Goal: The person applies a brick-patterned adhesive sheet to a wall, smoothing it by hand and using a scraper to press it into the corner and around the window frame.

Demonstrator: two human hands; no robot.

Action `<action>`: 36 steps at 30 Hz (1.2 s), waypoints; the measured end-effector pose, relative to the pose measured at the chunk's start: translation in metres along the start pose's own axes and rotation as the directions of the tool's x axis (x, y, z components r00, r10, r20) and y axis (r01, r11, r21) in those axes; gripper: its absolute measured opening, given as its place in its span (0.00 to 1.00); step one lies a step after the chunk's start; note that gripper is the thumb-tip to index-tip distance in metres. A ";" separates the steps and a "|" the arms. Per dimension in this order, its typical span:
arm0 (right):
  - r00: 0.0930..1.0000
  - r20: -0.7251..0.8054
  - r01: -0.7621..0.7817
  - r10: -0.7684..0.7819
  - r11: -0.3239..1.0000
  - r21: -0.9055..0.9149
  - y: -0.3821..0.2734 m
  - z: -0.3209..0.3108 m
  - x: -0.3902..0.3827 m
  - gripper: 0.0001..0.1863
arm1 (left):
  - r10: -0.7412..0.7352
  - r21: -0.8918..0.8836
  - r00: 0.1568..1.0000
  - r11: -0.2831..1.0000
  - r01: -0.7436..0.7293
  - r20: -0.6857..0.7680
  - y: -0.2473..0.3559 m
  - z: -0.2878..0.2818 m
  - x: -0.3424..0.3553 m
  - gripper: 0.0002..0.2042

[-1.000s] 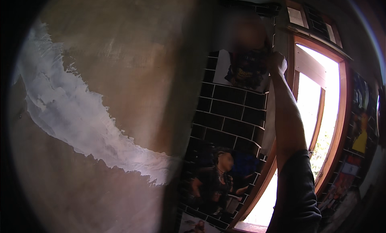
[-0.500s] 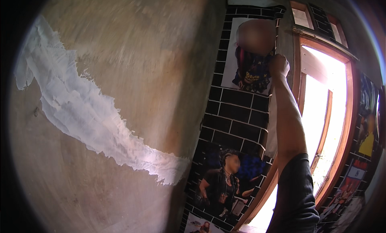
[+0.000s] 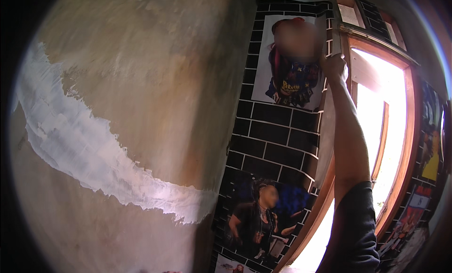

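My right hand [image 3: 335, 68] is raised high at the end of an outstretched arm, its fingers closed at the right edge of black wallpaper [image 3: 270, 127] with a white brick pattern. That edge stands away from the wall and looks curled beside the hand. The fingertips' exact hold is partly hidden. Just left of the hand, a poster [image 3: 287, 80] of a person in dark printed clothes is stuck on the wallpaper. Lower down is a second poster [image 3: 263, 221] of a person in black. My left hand is out of view.
At left, a bare brownish plaster wall [image 3: 141, 84] carries a wide slanting band of white filler [image 3: 84, 136]. Right of my arm is a bright doorway with a wooden frame [image 3: 411, 117]. More posters [image 3: 431, 150] hang beyond it, and small panes [image 3: 349, 14] sit above.
My right hand has moved slightly right and up, and the wallpaper's edge has shifted right with it. More of the upper poster's right side shows. The whole view has also shifted slightly.
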State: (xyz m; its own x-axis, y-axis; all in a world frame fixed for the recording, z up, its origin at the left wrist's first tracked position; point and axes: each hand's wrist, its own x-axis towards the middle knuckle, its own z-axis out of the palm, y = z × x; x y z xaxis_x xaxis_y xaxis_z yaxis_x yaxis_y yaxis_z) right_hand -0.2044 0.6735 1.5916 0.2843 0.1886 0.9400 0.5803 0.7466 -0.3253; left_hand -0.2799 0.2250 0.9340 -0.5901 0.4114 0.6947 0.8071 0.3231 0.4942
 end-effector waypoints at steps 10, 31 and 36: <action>0.977 -0.041 0.210 -0.207 0.975 0.068 0.024 0.033 0.083 0.39 | 0.413 0.421 0.771 0.883 -0.208 -0.485 0.026 -0.098 0.091 0.05; 0.993 0.050 0.102 -0.106 0.991 0.093 -0.044 0.063 0.105 0.22 | 0.092 0.448 0.839 0.874 0.190 -0.537 0.067 -0.158 -0.009 0.05; 0.991 -0.004 0.132 -0.132 0.991 0.035 -0.053 0.046 0.099 0.19 | 0.050 0.386 0.855 0.905 0.180 -0.516 0.054 -0.145 -0.011 0.04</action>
State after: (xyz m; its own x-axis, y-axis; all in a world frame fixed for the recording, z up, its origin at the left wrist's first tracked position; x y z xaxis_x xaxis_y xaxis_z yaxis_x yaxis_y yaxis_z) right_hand -0.2421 0.6822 1.7069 0.2085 0.0856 0.9743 0.5858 0.7868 -0.1945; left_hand -0.2270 0.1143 1.0291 -0.4536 -0.0719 0.8883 0.6157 0.6954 0.3707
